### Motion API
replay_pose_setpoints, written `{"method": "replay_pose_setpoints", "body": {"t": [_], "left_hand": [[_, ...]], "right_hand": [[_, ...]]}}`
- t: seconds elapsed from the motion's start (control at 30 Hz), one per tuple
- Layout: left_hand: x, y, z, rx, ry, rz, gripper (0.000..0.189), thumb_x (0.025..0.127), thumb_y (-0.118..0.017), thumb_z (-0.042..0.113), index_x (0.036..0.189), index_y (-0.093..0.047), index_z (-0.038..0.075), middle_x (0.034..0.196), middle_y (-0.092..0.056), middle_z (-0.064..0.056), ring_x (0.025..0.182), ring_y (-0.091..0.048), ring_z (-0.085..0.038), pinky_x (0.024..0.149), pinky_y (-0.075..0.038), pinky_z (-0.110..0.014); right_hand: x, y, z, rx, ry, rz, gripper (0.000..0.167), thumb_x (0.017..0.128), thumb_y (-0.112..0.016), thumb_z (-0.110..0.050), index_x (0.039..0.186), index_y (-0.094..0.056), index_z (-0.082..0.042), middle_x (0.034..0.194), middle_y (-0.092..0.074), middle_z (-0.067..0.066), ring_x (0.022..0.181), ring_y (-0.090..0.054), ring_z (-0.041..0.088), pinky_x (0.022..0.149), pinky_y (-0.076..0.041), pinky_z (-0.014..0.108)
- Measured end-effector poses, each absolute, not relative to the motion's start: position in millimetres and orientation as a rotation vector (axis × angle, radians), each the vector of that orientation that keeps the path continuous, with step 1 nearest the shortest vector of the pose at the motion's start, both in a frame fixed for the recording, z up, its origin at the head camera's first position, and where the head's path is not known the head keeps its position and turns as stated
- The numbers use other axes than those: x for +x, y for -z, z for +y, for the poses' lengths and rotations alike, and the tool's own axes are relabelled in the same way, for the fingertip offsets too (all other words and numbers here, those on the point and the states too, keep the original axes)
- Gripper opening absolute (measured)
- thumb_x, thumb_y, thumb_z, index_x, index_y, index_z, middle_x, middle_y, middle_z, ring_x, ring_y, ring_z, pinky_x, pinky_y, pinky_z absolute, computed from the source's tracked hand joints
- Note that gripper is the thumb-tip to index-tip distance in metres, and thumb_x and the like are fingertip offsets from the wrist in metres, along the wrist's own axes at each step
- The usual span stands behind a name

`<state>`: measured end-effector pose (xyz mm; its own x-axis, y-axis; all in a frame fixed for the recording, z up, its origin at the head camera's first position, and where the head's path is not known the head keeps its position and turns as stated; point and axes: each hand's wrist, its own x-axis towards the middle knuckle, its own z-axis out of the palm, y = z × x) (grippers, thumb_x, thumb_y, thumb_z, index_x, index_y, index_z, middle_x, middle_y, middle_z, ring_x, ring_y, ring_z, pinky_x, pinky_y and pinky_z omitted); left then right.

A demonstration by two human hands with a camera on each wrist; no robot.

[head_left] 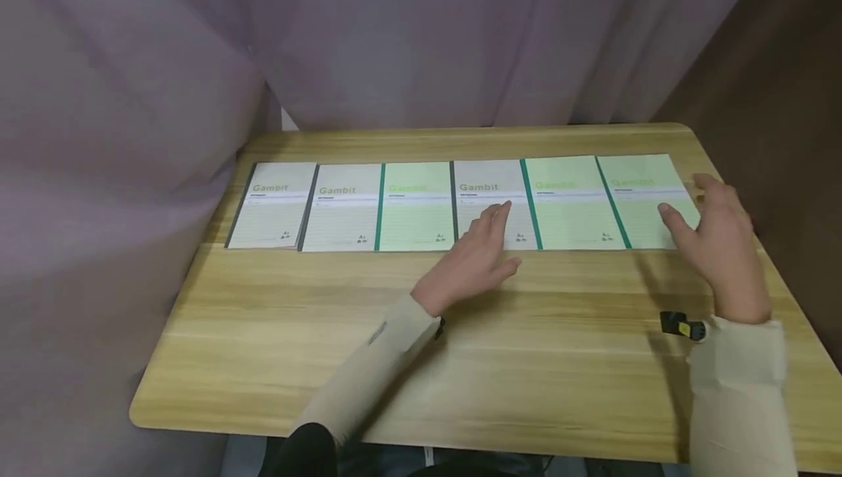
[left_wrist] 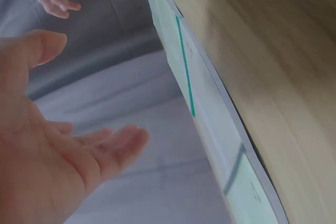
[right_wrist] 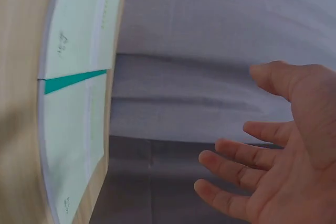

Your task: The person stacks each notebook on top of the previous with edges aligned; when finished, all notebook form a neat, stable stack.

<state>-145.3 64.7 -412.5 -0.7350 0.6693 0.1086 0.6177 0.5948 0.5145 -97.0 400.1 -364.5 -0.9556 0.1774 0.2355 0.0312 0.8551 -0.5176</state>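
Note:
Several notebooks marked "Gambit" lie in a side-by-side row on the wooden table. Three have grey spines and whitish covers: the far-left notebook (head_left: 270, 207), the second notebook (head_left: 338, 218) and the fourth notebook (head_left: 483, 176). Pale green covers with teal spines mark the third notebook (head_left: 416, 207), the fifth notebook (head_left: 575, 207) and the far-right notebook (head_left: 641, 207). My left hand (head_left: 470, 261) hovers over the lower part of the fourth notebook, holding nothing. Beside the far-right notebook, my right hand (head_left: 723, 243) is raised with thumb and fingers spread, also holding nothing.
The wooden table (head_left: 395, 360) has rounded corners and extends in front of the row. Pale curtains (head_left: 408, 39) hang behind it and on the left, with a darker brown one (head_left: 789, 97) at the right. A black strap device (head_left: 683, 326) sits at the right wrist.

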Motion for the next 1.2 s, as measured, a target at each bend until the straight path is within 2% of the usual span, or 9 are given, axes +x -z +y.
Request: {"method": "replay_pose_setpoints", "body": {"t": [0.23, 0.37, 0.5, 0.7, 0.9, 1.07, 1.2], "left_hand": [[-155, 406, 87, 1.153, -0.845, 2.681, 0.086, 0.100, -0.059, 0.031, 0.160, -0.006, 0.001, 0.161, -0.023, -0.021, 0.143, -0.035, -0.030, 0.109, -0.042, -0.034], [-160, 399, 99, 1.121, -0.910, 2.633, 0.085, 0.101, -0.057, 0.036, 0.161, -0.005, 0.004, 0.162, -0.021, -0.020, 0.145, -0.031, -0.029, 0.109, -0.043, -0.035], [-164, 392, 111, 1.084, -0.951, 2.595, 0.084, 0.102, -0.054, 0.040, 0.161, -0.003, 0.007, 0.164, -0.019, -0.017, 0.148, -0.026, -0.026, 0.110, -0.042, -0.036], [-170, 388, 121, 1.039, -0.988, 2.572, 0.083, 0.103, -0.054, 0.038, 0.161, -0.004, 0.005, 0.164, -0.018, -0.018, 0.151, -0.020, -0.023, 0.116, -0.032, -0.032], [-173, 390, 138, 1.021, -1.044, 2.513, 0.081, 0.103, -0.053, 0.039, 0.161, -0.006, 0.005, 0.165, -0.018, -0.016, 0.152, -0.016, -0.017, 0.118, -0.020, -0.022], [-175, 392, 158, 0.982, -1.127, 2.461, 0.080, 0.104, -0.052, 0.038, 0.161, -0.008, 0.005, 0.164, -0.021, -0.015, 0.150, -0.021, -0.016, 0.117, -0.021, -0.020], [-175, 392, 175, 0.947, -1.092, 2.466, 0.079, 0.104, -0.051, 0.040, 0.161, -0.009, 0.006, 0.164, -0.023, -0.012, 0.149, -0.023, -0.015, 0.116, -0.023, -0.019]], "right_hand": [[-104, 354, 414, -0.265, -0.776, -2.727, 0.064, 0.103, -0.051, -0.026, 0.150, -0.031, 0.012, 0.141, -0.039, 0.041, 0.124, -0.039, 0.059, 0.099, -0.031, 0.071], [-105, 353, 424, -0.261, -0.768, -2.727, 0.061, 0.103, -0.050, -0.025, 0.147, -0.035, 0.014, 0.138, -0.040, 0.042, 0.123, -0.039, 0.058, 0.100, -0.030, 0.070], [-103, 351, 434, -0.362, -0.774, -2.783, 0.063, 0.105, -0.046, -0.030, 0.148, -0.034, 0.014, 0.143, -0.038, 0.041, 0.127, -0.037, 0.058, 0.104, -0.028, 0.070], [-99, 346, 447, -0.539, -0.793, -2.856, 0.068, 0.106, -0.039, -0.036, 0.151, -0.027, 0.013, 0.142, -0.038, 0.043, 0.127, -0.035, 0.060, 0.103, -0.030, 0.071], [-99, 346, 455, -0.622, -0.802, -2.842, 0.069, 0.106, -0.038, -0.039, 0.153, -0.026, 0.011, 0.143, -0.040, 0.042, 0.129, -0.035, 0.059, 0.100, -0.033, 0.070], [-103, 347, 459, -0.645, -0.796, -2.805, 0.068, 0.106, -0.040, -0.038, 0.152, -0.030, 0.010, 0.142, -0.042, 0.041, 0.129, -0.037, 0.058, 0.101, -0.033, 0.070], [-107, 349, 464, -0.644, -0.804, -2.788, 0.066, 0.106, -0.041, -0.036, 0.151, -0.032, 0.010, 0.140, -0.044, 0.041, 0.132, -0.034, 0.057, 0.107, -0.027, 0.069]]}}
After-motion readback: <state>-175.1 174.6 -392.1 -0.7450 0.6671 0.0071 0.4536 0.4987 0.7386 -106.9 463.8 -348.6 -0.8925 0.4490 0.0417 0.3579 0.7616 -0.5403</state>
